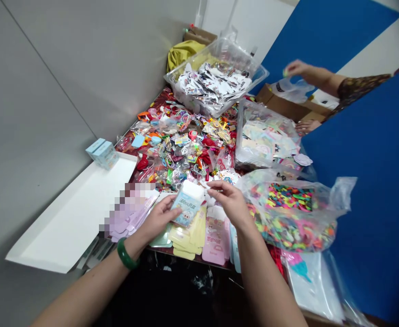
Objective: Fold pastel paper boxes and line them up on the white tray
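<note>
My left hand (160, 218) is closed around a small light-blue box (186, 210) with cartoon print, its white top flap raised. Just to the right, my right hand (231, 202) has its thumb and forefinger slightly apart, close to the box's upper edge; I see nothing clearly held in it. Below and beside the box lie stacks of flat printed cartons: purple ones (131, 213), yellow ones (187, 238) and pink ones (215, 240). Behind them spreads a heap of small colourful trinkets (186, 145), many in clear bags.
Clear bins hold white cutouts (216, 86) and pale cards (267, 138). A plastic bag of bright pieces (291, 218) stands right. A white tray (73, 218) with light-blue boxes (104, 153) lies left. Another person's hand (298, 68) is above a cardboard box (281, 104).
</note>
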